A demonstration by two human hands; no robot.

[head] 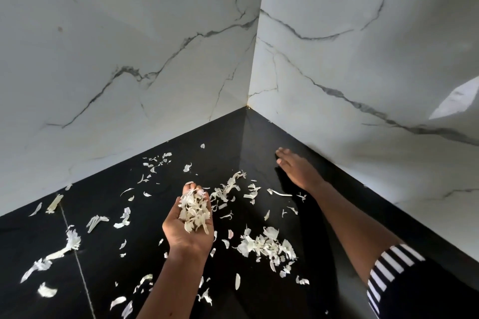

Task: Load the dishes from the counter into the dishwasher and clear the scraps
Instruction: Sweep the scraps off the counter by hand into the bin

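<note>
Pale, papery vegetable scraps lie scattered over the black counter (223,134). My left hand (181,237) is palm up above the counter's middle, carrying a heap of scraps (195,208) in its cupped palm, fingers nearly straight. A denser pile of scraps (267,243) lies just right of that hand. My right hand (296,169) reaches towards the corner with fingers stretched out flat, low over the counter beside the right wall, holding nothing. More scraps (233,186) lie between the two hands. No dishes or dishwasher are in view.
Two white marble-patterned walls (129,59) meet in a corner (247,106) behind the counter. A thin seam (75,254) runs across the counter at the left. Long scrap strips (62,248) lie at the far left.
</note>
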